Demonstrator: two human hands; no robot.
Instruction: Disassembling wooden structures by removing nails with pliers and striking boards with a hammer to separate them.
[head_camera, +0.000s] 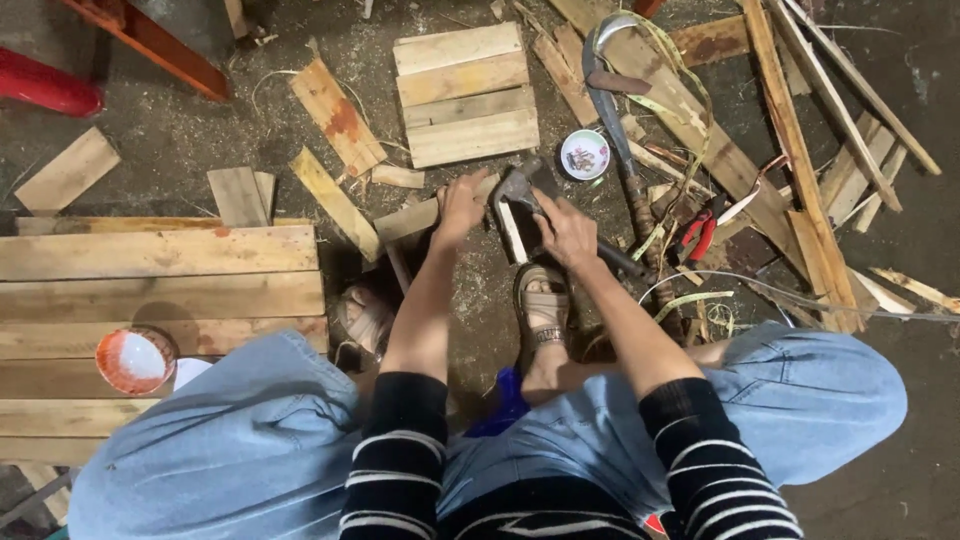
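Slat (420, 216) lying on floor ahead of sandal (543, 305), left hand (460, 203) gripping its end; right hand (566, 230) clutching hammer (515, 190) beside it; fingers risking strike if hammer slipping

Dirty concrete floor (200, 140) strewn with sawdust, scrap wooden planks (465, 95) and a pallet (150, 290).

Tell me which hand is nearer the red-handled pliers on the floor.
Right. The right hand grips the hammer and lies beside the red-handled pliers, with a gap between them. The left hand rests on a wooden slat, farther from the pliers, beyond the hammer.
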